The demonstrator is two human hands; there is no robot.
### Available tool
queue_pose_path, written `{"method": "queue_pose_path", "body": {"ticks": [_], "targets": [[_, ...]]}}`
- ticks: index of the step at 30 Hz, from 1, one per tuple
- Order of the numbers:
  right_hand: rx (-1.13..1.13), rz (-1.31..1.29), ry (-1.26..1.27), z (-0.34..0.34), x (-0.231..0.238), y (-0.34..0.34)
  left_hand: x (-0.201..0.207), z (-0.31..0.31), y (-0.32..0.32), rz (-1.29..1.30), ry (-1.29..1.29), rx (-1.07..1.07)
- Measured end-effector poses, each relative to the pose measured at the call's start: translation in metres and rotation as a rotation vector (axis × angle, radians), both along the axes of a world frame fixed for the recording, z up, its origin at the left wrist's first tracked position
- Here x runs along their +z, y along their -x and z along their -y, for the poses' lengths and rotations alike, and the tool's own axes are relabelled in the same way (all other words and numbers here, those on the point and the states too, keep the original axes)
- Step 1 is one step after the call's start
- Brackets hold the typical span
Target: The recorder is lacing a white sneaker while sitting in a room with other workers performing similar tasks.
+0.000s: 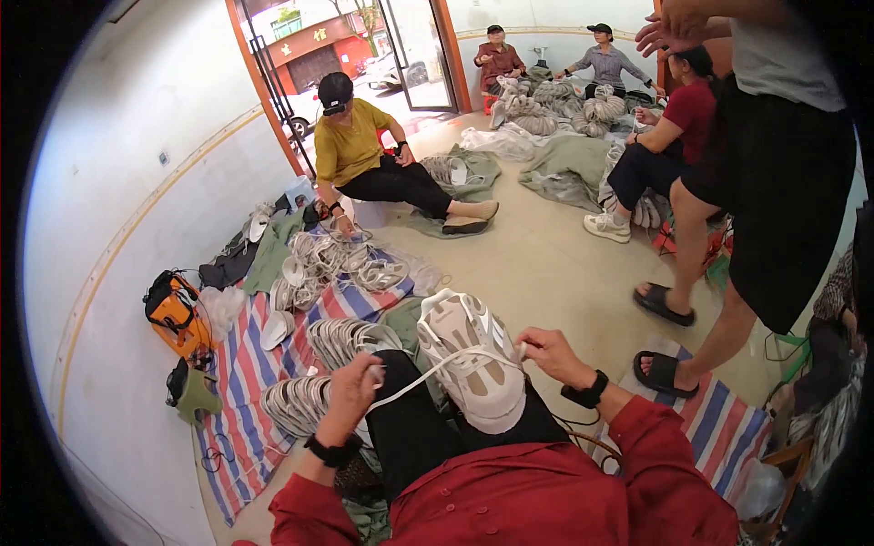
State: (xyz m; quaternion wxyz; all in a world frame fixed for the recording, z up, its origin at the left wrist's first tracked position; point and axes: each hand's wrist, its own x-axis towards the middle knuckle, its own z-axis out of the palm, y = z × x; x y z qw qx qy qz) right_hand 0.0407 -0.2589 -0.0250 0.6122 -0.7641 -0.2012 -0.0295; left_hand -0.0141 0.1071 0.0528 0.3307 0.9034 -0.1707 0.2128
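A beige and white sneaker upper (484, 393) lies across my thighs, its toe toward my body. A white shoelace (421, 380) crosses over its eyelet area, and one length runs out taut to the left. My left hand (353, 389) is closed in a pinch on that length, left of the shoe. Beside the shoe's right edge, my right hand (557, 357) pinches the lace's other side, a short white piece showing at its fingertips. Both hands are off the shoe itself. Each wrist wears a black band.
Stacked bundles of shoe parts (300, 405) sit by my left leg on a striped sheet (246, 428). An orange bag (177, 318) and a green bin (196, 396) stand near the wall. A person in sandals (674, 373) stands close at right; several others sit among piles farther off.
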Motion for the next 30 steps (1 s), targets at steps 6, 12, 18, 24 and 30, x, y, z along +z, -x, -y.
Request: {"method": "queue_pose_path", "body": {"ticks": [6,12,18,24,30], "targets": [[-0.024,0.002,-0.08,-0.043,0.016,-0.002,-0.019,0.06,-0.016,-0.13,0.298,-0.071],[-0.054,-0.067,-0.025,-0.051,0.008,0.004,-0.059,0.079,-0.022,-0.333,0.736,0.003],[-0.122,0.007,0.044,-0.049,0.006,-0.001,-0.081,0.082,-0.029,-0.351,0.704,-0.034],[-0.071,-0.111,-0.072,-0.048,-0.003,-0.01,-0.07,0.089,-0.028,-0.305,0.783,0.037],[-0.075,-0.128,-0.161,-0.05,-0.001,-0.005,-0.071,0.097,-0.02,-0.353,0.849,-0.007]]}}
